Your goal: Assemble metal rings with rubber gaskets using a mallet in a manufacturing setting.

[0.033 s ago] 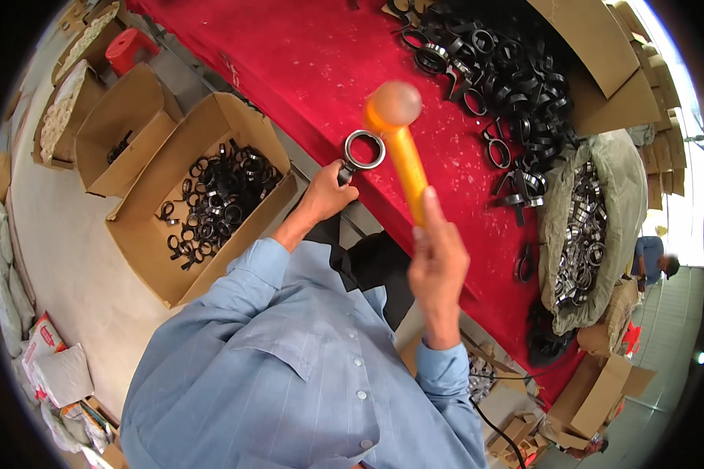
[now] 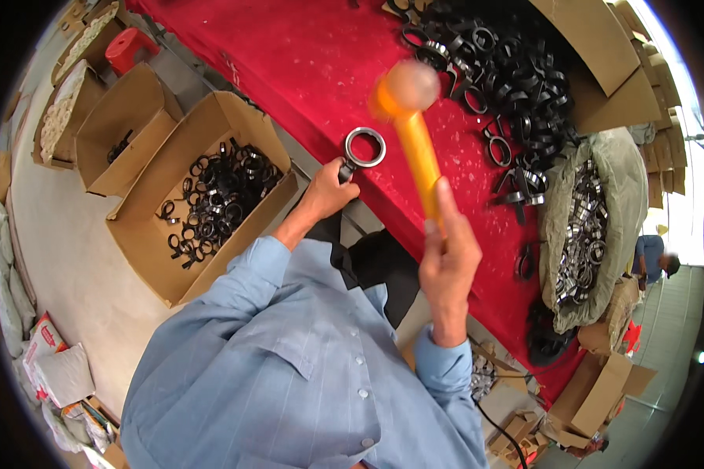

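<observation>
My left hand (image 2: 331, 190) grips the short black stem of a ring-shaped part (image 2: 380, 141), whose silver-lined ring lies over the near edge of the red table. My right hand (image 2: 451, 262) is wrapped round the yellow-orange handle of a mallet (image 2: 420, 152). The mallet's head, pale and rounded on one face, is slightly blurred and held up to the right of the ring, apart from it. Beyond the mallet, a heap of black ring parts (image 2: 516, 86) covers the far right of the table.
A red-covered table (image 2: 289, 55) runs diagonally ahead. On its right stands a sack (image 2: 630, 180) of shiny metal rings. To my left, an open carton (image 2: 145, 262) holds many black ring parts, with another carton (image 2: 125, 168) behind it. A red stool (image 2: 131, 51) stands farther off.
The mallet and my right hand have moved right, and the head is higher, farther from the ring. My left hand and the ring part have hardly moved.
</observation>
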A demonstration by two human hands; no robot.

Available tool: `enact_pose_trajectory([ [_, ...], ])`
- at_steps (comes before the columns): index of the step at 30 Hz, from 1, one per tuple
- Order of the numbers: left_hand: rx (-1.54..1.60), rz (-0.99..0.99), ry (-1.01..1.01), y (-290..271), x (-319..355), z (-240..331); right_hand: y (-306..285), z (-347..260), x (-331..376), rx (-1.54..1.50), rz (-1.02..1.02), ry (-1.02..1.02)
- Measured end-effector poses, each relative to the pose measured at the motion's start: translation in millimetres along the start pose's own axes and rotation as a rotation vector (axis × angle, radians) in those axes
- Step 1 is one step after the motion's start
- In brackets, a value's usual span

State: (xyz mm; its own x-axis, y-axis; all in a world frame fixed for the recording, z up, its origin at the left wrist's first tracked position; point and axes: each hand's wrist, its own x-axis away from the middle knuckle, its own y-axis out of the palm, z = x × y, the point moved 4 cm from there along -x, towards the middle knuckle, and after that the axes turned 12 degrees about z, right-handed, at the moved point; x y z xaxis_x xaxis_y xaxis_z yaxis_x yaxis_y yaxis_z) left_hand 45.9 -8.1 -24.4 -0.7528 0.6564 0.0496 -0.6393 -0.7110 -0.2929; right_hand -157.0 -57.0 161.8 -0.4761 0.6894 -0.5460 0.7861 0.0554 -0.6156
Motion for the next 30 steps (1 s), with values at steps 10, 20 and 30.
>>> enact_pose_trajectory([
  [10,-0.019,-0.069,0.041,2,1,6,31,37,-20,-0.224,-0.187,0.447],
  [20,0.019,-0.022,0.048,-1,0,11,27,57,-41,-0.087,-0.387,0.347],
  [30,-0.043,0.158,0.144,1,2,-12,13,60,-68,-0.209,-0.510,0.651],
])
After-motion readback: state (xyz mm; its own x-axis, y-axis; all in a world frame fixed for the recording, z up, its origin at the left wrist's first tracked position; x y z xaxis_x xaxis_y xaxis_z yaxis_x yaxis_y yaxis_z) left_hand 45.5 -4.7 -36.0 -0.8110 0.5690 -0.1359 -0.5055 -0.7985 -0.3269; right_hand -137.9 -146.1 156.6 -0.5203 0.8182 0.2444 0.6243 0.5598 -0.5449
